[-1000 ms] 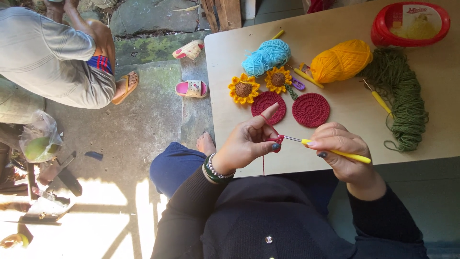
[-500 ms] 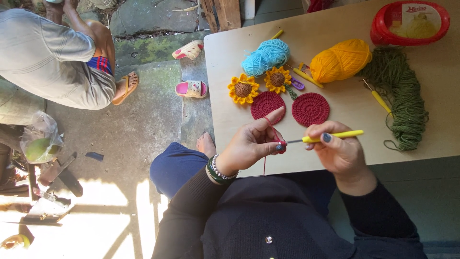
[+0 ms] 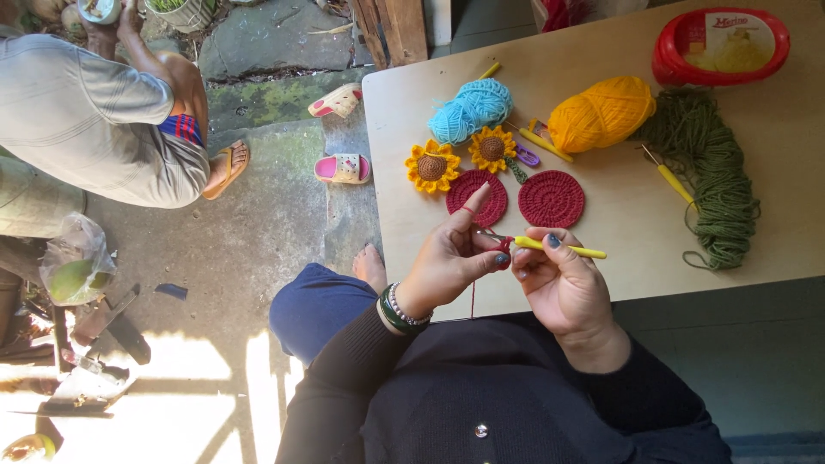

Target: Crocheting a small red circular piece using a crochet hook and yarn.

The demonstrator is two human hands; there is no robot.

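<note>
Head view: we see left hand [image 3: 447, 262] pinching small red crochet piece [image 3: 502, 246], index finger raised with red yarn over it. Right hand [image 3: 559, 279] grips yellow crochet hook [image 3: 559, 248], tip at piece. Both above near table [image 3: 619, 215] edge, just below two red crochet discs [image 3: 551, 198].

The left hand [image 3: 447, 262] is raised in front of the body, its wrist ringed with beaded bands, palm turned right; its index finger points up and away, the thumb and other fingers pinched together at the right; the right hand [image 3: 563, 288] sits just beside it, nearly touching, fingers curled inward in a closed pinch, nails painted dark; both forearms, in black sleeves, angle up from the near edge.
</note>
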